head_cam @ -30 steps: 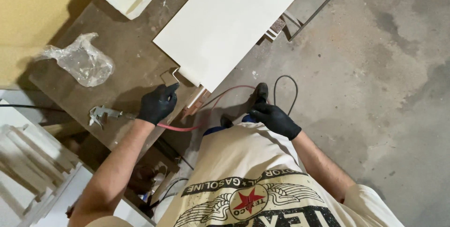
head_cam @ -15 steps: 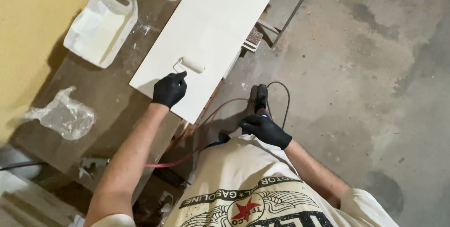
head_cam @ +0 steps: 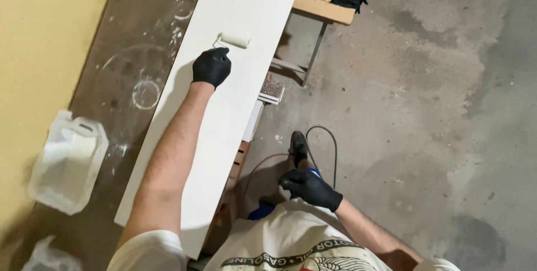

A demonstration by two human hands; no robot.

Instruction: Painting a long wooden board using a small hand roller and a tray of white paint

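Both hands are wearing black gloves: the left hand [head_cam: 211, 67] and the right hand [head_cam: 311, 187]. The roller [head_cam: 235, 40] is showing white, and the board [head_cam: 235, 81] under it is white too. The bench [head_cam: 128, 64] is looking dark brown with pale ring marks. The jug [head_cam: 67, 162] is appearing milky white. The floor [head_cam: 425, 109] is showing grey with darker stains. The wall [head_cam: 39, 53] is looking yellow.

Single head-worn view, steeply downward over white panel [head_cam: 235, 81] and floor [head_cam: 419, 109].

Small white roller [head_cam: 235, 40] flat on long white panel [head_cam: 246, 8].
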